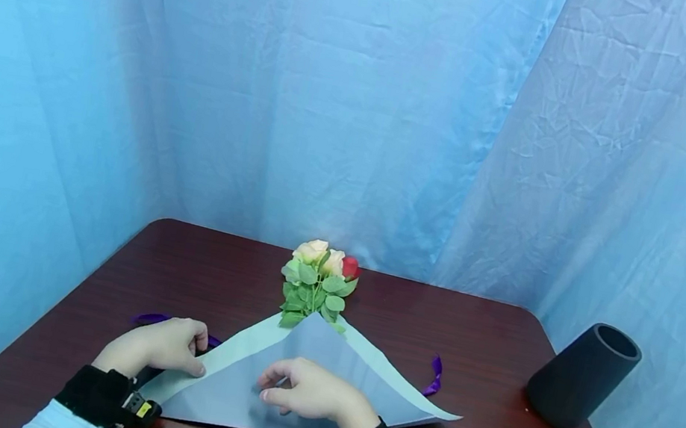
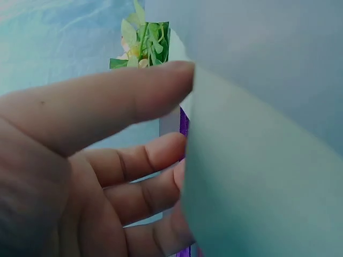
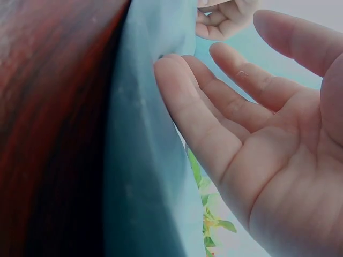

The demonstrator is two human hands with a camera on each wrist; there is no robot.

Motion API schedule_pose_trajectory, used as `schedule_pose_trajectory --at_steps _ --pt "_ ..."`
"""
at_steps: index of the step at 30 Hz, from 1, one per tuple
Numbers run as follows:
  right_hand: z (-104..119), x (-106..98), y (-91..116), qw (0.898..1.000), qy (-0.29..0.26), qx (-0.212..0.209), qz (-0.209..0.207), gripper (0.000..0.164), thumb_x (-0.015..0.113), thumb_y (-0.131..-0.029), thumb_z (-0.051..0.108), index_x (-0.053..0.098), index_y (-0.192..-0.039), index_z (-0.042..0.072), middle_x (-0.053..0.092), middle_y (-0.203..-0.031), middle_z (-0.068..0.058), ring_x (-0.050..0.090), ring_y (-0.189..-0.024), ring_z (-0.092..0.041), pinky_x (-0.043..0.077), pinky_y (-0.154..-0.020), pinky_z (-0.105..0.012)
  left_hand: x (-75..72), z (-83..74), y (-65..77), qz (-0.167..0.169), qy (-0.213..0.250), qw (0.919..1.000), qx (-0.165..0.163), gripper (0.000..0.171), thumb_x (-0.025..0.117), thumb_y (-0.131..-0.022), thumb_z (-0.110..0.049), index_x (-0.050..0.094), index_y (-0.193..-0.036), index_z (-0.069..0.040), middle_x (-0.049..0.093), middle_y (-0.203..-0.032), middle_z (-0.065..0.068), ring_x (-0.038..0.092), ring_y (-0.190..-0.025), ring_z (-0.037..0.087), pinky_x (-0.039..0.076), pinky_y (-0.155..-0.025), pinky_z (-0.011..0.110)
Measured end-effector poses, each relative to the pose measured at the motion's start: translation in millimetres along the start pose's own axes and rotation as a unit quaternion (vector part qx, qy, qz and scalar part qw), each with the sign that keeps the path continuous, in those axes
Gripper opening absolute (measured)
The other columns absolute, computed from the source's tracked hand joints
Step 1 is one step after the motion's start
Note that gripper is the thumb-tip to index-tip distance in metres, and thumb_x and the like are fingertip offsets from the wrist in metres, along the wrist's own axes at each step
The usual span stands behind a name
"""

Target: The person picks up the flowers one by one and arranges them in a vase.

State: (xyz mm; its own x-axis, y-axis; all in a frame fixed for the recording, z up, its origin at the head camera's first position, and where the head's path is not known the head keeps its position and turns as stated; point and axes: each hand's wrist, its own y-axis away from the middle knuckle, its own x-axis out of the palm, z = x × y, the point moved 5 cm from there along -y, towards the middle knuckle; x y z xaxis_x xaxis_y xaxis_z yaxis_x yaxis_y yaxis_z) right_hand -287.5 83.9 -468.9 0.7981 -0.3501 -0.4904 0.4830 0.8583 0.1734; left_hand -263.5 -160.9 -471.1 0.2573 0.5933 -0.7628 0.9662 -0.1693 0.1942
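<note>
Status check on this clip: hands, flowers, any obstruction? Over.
Left hand at left edge of wrapping paper, pinch unclear; right hand over paper, fingers loosely bent. Flowers showing beyond paper's top. Purple ribbon both sides; black vase off right, seems clear.

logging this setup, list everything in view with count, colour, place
flowers: 3 visible, two cream, one red, table's far side
leaves: many, green, below flowers
wrapping paper: count unclear, pale green and grey-blue, table's near middle
ribbon: count unclear, purple, both sides of paper
vase: 1, black, right side of table
table: 1, dark red-brown, beneath these
curtain: count unclear, light blue, behind and beside table
sleeves: 2, light blue, forearms
wristbands with devices: 2, black and yellow, wrists
left hand: 1, bare, pinching paper's left edge
right hand: 1, bare, over paper's middle
</note>
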Motion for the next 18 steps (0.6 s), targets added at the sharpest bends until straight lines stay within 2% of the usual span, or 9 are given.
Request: schedule_pose_trajectory --at_steps 12,15,18 --pt "-2.4 -1.2 2.5 1.000 -0.011 -0.004 0.001 0.029 0.062 -0.101 0.018 0.069 -0.124 0.002 0.070 -0.116 0.000 0.070 -0.082 -0.014 0.056 -0.072 -0.025 3.0 2.2 0.6 -0.004 -0.031 0.9991 -0.029 0.035 0.088 -0.075 -0.012 0.059 -0.095 -0.008 0.055 -0.071 0.004 0.050 -0.061 0.018 0.042 -0.059 0.033" --pt "-2.0 -3.4 4.0 1.000 -0.016 -0.011 0.000 0.030 0.061 -0.102 0.018 0.067 -0.126 0.000 0.069 -0.117 -0.002 0.071 -0.084 -0.015 0.056 -0.074 -0.026 0.9 1.2 1.9 -0.012 -0.022 0.9994 -0.024 0.031 0.086 -0.079 -0.016 0.059 -0.094 -0.010 0.052 -0.066 0.003 0.048 -0.058 0.016 0.041 -0.057 0.032" --pt "0.3 -7.9 7.3 1.000 -0.017 -0.018 -0.015 0.030 0.062 -0.101 0.017 0.067 -0.126 0.001 0.069 -0.114 0.001 0.071 -0.084 -0.016 0.057 -0.075 -0.028 -3.8 -3.8 3.4 -0.026 -0.004 0.9996 0.002 0.026 0.082 -0.086 -0.021 0.060 -0.092 -0.010 0.052 -0.067 0.002 0.048 -0.059 0.016 0.042 -0.057 0.032"
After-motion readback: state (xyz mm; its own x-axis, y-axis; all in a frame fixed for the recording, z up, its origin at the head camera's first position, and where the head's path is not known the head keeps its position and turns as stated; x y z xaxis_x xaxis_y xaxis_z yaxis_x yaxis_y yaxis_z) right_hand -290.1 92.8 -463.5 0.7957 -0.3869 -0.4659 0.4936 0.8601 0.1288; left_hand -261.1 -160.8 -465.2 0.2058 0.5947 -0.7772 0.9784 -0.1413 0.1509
